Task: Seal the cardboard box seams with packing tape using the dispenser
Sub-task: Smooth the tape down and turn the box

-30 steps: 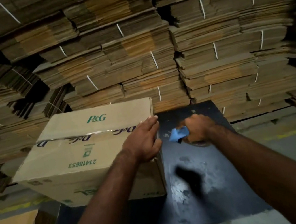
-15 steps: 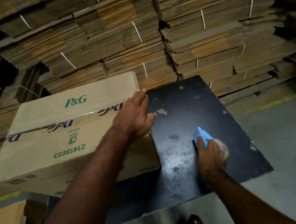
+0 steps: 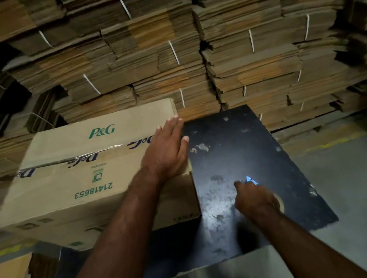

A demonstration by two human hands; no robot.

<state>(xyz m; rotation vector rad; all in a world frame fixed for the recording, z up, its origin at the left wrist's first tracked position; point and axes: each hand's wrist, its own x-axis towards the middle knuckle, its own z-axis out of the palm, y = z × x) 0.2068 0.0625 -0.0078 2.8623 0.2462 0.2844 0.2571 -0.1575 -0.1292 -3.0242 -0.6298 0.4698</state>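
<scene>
Right now the cardboard box [image 3: 83,177] sits on the left part of the black board [image 3: 247,158], its taped centre seam [image 3: 73,158] running left–right. Left hand [image 3: 167,152] lies flat, fingers straight, on the box's right top edge, where that seam ends. Right hand [image 3: 254,198] is curled round the blue tape dispenser [image 3: 251,180], low over the board, well right of and nearer than the box. Next seam likely the right edge — dispenser hand is the closer one.
</scene>
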